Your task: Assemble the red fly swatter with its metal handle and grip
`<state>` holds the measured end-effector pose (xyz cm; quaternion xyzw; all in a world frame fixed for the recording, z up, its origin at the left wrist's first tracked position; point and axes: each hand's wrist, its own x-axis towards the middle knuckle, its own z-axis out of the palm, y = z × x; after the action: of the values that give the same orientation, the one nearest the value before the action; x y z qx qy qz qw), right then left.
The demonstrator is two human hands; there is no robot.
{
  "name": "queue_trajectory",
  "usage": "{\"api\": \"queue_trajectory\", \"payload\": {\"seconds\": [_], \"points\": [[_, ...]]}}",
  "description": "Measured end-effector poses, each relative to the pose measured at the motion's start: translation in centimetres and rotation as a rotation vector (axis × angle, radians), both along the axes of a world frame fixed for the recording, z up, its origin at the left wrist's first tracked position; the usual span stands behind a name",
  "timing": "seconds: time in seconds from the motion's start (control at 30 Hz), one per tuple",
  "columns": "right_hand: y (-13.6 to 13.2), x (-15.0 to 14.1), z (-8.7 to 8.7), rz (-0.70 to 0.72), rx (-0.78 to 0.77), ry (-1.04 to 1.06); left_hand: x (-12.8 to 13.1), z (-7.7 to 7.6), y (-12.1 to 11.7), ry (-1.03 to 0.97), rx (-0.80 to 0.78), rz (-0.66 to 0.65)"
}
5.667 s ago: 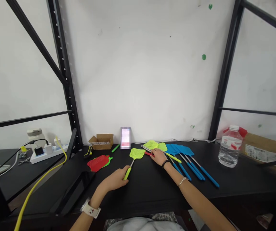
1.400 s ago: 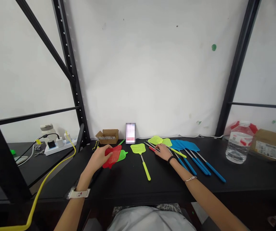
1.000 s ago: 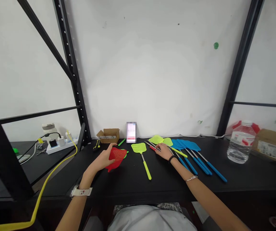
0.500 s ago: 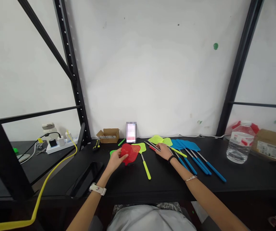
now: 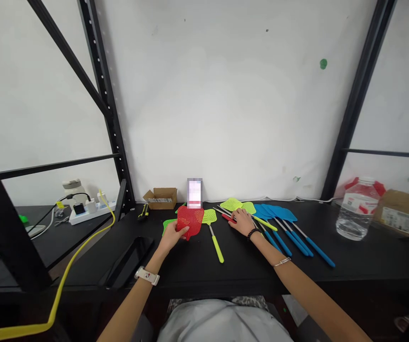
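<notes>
My left hand (image 5: pixel 172 234) pinches a red fly swatter head (image 5: pixel 189 220) by its near edge and holds it tilted up, just left of a lime swatter (image 5: pixel 213 231) lying on the black table (image 5: pixel 197 266). A green swatter head (image 5: pixel 166 224) peeks out behind my left hand. My right hand (image 5: pixel 241 222) rests fingers-down on a bundle of metal rods with a red handle (image 5: pixel 227 218), beside two lime swatter heads (image 5: pixel 238 205) and several blue swatters (image 5: pixel 282 227).
A small open cardboard box (image 5: pixel 161 197) and an upright phone (image 5: pixel 194 193) stand at the wall. A dark tablet (image 5: pixel 129 261) lies at the left. A power strip (image 5: pixel 88 212) with a yellow cable (image 5: pixel 69 270), a water bottle (image 5: pixel 355 209) and a cardboard box (image 5: pixel 404 213) flank the area.
My left hand let go of the lime swatter, reached left, picked up the red swatter head and carried it right to the lime swatter. My right hand stayed on the rods.
</notes>
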<state>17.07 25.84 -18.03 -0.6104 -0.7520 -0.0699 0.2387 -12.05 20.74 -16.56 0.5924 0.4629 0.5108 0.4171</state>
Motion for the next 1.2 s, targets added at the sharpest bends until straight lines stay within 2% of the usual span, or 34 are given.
{"api": "queue_trajectory", "payload": {"seconds": [0.27,0.7,0.9,1.2], "points": [[-0.3,-0.1,0.2,-0.029,0.008,-0.043,-0.2,-0.3,0.2,-0.039,-0.058,0.029],[-0.5,-0.3,0.5,0.024,0.010,0.074,0.3,1.4,-0.8,-0.313,-0.222,0.202],[-0.5,-0.3,0.6,0.027,0.009,0.096,0.2,2.0,-1.4,-0.372,-0.282,0.222],[-0.1,-0.1,0.2,-0.038,0.026,0.108,-0.2,1.6,-1.1,-0.334,-0.346,0.201]]}}
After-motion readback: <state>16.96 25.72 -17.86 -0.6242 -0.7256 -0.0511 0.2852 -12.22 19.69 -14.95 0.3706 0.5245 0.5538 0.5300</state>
